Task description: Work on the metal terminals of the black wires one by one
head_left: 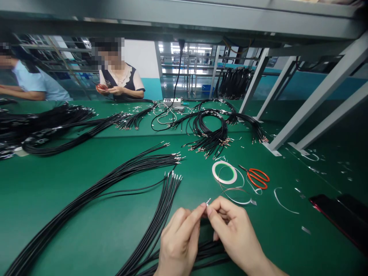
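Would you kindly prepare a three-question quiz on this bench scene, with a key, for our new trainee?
1. Which of these lies just left of the orange-handled metal scissors?
A) a yellow plastic ruler
B) a flat white ring with a green inner band
C) a round glass jar

2. True or false: the bare left hand and the bare right hand both have fingertips at one small, thin whitish piece.

3. Fill in the blank: the long, bundled black cables to the left of the hands lie on a smooth tabletop coloured ____.

Key: 1. B; 2. True; 3. green.
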`<state>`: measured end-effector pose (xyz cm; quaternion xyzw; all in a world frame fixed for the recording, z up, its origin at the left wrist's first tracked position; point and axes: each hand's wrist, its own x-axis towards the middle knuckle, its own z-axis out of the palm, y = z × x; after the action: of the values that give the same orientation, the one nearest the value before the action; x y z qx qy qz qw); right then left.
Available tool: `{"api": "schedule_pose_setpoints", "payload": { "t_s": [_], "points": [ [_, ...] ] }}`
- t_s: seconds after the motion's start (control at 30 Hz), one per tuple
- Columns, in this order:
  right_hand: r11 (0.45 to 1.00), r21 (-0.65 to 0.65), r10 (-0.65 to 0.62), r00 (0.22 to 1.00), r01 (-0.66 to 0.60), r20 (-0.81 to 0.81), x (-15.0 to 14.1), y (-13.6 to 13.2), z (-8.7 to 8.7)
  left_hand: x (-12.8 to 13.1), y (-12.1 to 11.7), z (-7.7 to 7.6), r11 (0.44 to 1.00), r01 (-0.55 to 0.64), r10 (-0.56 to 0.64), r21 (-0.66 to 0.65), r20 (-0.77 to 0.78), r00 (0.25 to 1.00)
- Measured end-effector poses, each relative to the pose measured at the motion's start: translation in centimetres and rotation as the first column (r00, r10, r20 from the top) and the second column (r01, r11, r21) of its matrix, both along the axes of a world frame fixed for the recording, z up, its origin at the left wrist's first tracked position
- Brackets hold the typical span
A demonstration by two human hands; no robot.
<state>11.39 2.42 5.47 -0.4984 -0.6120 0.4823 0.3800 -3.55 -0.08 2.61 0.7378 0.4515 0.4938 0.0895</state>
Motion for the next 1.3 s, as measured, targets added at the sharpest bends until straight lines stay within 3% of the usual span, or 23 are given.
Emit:
{"api": "schedule_pose_setpoints", "payload": {
  "t_s": [0.23,0.43,0.57,0.67,0.77,0.83,1.0,1.3],
  "points": [
    [1.0,0.0,0.007,1.0,-0.007,-0.005,0.0,0.1,-0.2,0.2,0.0,0.1,0.999,0.017,-0.015,-0.032,0.063,0.998],
    [1.0,0.016,0.014,1.0,-0.014,0.018,0.0,0.3,0.0,0.4,-0.1,0.3,0.975,0.034,0.018,-0.218,0.234,0.972],
    [0.999,0.018,0.028,1.0,-0.028,0.012,-0.1,0.4,-0.2,0.9,-0.2,0.3,0.885,0.153,0.084,-0.439,0.475,0.876],
    [0.998,0.053,0.045,0.999,-0.043,-0.027,-0.2,0.5,-0.2,1.4,-0.1,0.8,0.82,0.248,0.164,-0.516,0.628,0.761],
    [0.993,0.102,0.071,0.996,-0.066,-0.052,-0.2,0.4,0.2,1.7,0.2,1.5,0.776,0.284,0.252,-0.563,0.69,0.678],
    [0.986,0.132,0.103,0.994,-0.097,-0.04,-0.2,0.3,0.4,1.6,0.5,1.8,0.758,0.283,0.285,-0.588,0.688,0.667],
    [0.984,0.133,0.123,0.992,-0.117,-0.041,-0.2,-0.1,0.3,1.3,0.7,1.8,0.823,0.181,0.261,-0.539,0.641,0.722],
    [0.996,-0.07,0.055,0.994,-0.061,-0.09,-0.6,0.2,-1.5,1.1,0.7,0.8,0.869,0.068,0.275,-0.49,0.593,0.757]
  ]
}}
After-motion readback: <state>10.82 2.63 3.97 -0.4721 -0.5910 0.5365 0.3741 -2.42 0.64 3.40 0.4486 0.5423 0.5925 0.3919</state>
